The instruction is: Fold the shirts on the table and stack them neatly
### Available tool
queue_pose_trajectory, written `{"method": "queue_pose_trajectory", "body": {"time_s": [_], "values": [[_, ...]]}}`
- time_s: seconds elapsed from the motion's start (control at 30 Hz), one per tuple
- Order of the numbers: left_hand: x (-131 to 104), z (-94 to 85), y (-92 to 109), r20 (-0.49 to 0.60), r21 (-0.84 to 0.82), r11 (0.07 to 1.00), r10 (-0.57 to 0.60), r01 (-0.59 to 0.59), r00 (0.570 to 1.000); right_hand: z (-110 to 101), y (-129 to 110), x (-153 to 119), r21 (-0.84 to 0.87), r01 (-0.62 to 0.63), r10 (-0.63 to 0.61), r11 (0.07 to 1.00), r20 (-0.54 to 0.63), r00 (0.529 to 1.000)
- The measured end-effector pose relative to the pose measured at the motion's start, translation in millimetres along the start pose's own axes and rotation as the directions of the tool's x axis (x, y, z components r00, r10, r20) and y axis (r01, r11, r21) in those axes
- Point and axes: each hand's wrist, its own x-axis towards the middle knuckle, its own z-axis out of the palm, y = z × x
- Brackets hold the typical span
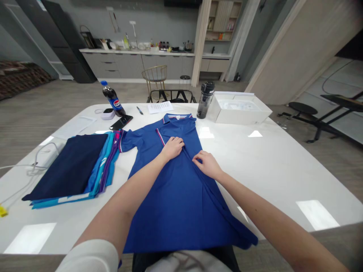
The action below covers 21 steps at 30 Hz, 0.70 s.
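Note:
A blue polo shirt (172, 200) lies spread on the white table, collar at the far side and hem at the near edge. Its right side is folded in over the front, and a sleeve with red-and-white trim rests across the chest. My left hand (173, 148) is on the chest beside that sleeve, fingers curled on the fabric. My right hand (208, 163) pinches the cloth along the folded right side. The fingertips of both hands are partly hidden. The other sleeve stretches out to the left.
Left of the shirt is a stack of folded clothes (76, 162), near a power strip (47, 155) with cables. Farther back are a cola bottle (113, 99), a phone (121, 122), a pen (140, 110), a paper sheet (160, 107), a dark tumbler (205, 100) and a white box (241, 113).

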Motion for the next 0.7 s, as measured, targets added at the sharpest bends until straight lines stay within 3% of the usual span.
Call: {"method": "queue_pose_trajectory", "body": {"time_s": [0.1,0.2,0.33,0.47,0.7], "values": [[-16,-3.9,33,0.037,-0.062,0.986,0.160,-0.158,0.986,-8,-17,-38,-0.035,-0.039,0.043,0.999,0.124,0.991],[-30,-4.3,59,0.082,-0.132,0.964,0.243,-0.231,0.966,-13,-28,-69,-0.093,-0.125,0.142,0.988,0.206,0.968],[-38,-1.8,77,0.099,-0.173,0.956,0.255,-0.236,0.962,-17,-34,-101,-0.165,-0.271,0.302,0.948,0.210,0.930],[-43,0.0,89,0.076,-0.215,0.950,0.248,-0.227,0.966,-26,-38,-126,-0.248,-0.376,0.436,0.893,0.270,0.858],[-60,-0.5,129,0.075,-0.247,0.936,0.275,-0.250,0.958,-36,-49,-165,-0.323,-0.390,0.496,0.863,0.383,0.780]]}}
